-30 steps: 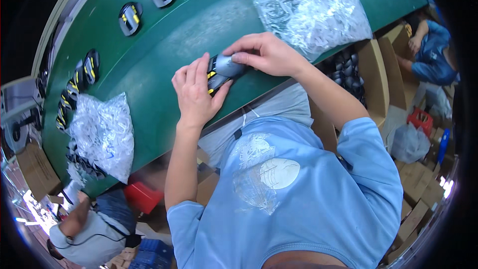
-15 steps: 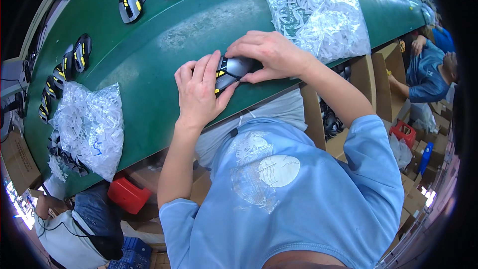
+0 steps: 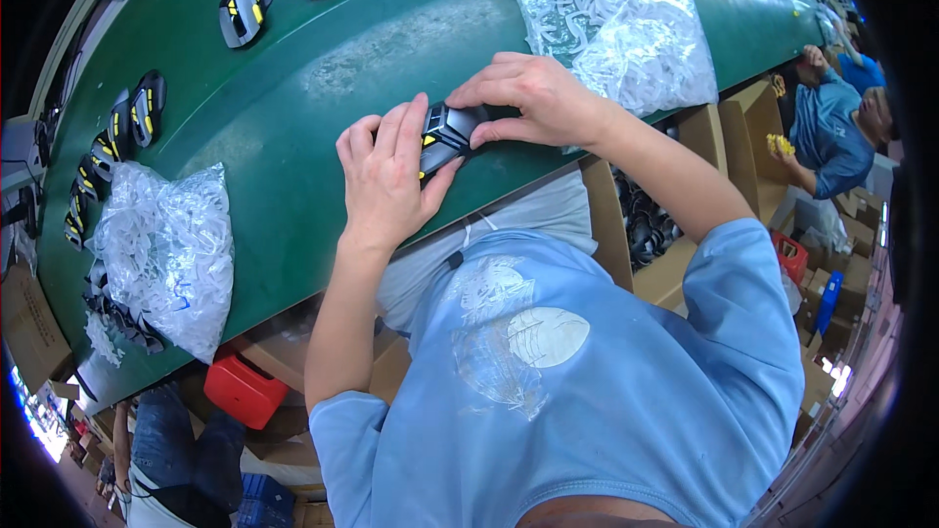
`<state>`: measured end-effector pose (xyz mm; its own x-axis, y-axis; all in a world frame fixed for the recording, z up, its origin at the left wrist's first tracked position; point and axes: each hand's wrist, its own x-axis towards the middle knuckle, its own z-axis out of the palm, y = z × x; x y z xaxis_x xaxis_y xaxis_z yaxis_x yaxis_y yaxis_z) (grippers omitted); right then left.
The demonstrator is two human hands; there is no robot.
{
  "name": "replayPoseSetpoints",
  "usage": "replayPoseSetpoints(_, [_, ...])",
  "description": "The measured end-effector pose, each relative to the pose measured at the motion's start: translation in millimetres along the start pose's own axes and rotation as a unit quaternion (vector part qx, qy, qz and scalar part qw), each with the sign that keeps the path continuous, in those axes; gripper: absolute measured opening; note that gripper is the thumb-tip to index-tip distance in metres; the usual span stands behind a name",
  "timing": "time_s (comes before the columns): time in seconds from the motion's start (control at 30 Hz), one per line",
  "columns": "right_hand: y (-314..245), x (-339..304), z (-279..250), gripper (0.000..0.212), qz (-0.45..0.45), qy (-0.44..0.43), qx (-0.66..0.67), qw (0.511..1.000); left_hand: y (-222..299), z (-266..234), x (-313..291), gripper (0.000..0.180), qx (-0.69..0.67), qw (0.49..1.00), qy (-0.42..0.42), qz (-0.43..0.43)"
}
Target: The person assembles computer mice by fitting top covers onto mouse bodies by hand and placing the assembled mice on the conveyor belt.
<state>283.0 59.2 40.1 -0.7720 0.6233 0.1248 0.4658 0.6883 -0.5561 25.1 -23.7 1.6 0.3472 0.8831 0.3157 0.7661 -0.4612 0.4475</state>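
Observation:
Between my two hands sits a computer mouse (image 3: 446,129), grey and black with yellow accents, close to the near edge of the green bench (image 3: 293,186). My left hand (image 3: 385,168) wraps its left end, fingers on the far side and thumb on the near side. At the other end my right hand (image 3: 526,103) pinches the mouse between fingertips and thumb. My fingers cover part of it. Just beyond my right hand lies a clear plastic bag (image 3: 626,29) full of small white translucent parts.
A second bag of white parts (image 3: 166,249) lies at the left, beside dark loose pieces (image 3: 122,313). Several mice (image 3: 245,12) stand along the bench. Below the edge are an open carton of dark parts (image 3: 646,225) and a red container (image 3: 245,389). Co-workers (image 3: 831,137) stand on both sides.
Both hands stay on the mouse; my right hand's grip has shifted slightly, and the mouse appears turned a little. The co-worker at the right now holds something yellow.

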Motion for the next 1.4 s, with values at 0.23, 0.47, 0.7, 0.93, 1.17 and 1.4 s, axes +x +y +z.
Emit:
replayPoseSetpoints(0.23, [-5,2,6,0.05,-0.016,0.02,-0.021,0.999,-1,1,-1,0.084,-0.019,1.0,0.007,-0.007])
replayPoseSetpoints(0.47, [-7,13,-5,0.056,0.018,-0.032,0.042,0.998,-2,-1,-2,0.086,-0.033,0.999,0.008,-0.008])
replayPoseSetpoints(0.7, [-5,9,-10,0.048,0.014,-0.05,0.023,0.998,-2,-2,-4,0.086,-0.04,0.999,0.01,-0.01])
replayPoseSetpoints(0.93, [-5,17,-14,0.038,0.016,-0.067,0.017,0.997,-3,0,0,0.082,-0.034,0.999,-0.009,0.009])
replayPoseSetpoints(1.17, [-11,17,-3,0.054,-0.033,-0.041,-0.046,0.998,-3,2,0,0.075,-0.033,0.999,0.004,0.0])
replayPoseSetpoints(1.4, [-9,16,4,0.055,0.023,-0.038,0.068,0.997,-6,-3,-3,0.071,-0.067,0.998,0.005,0.007])
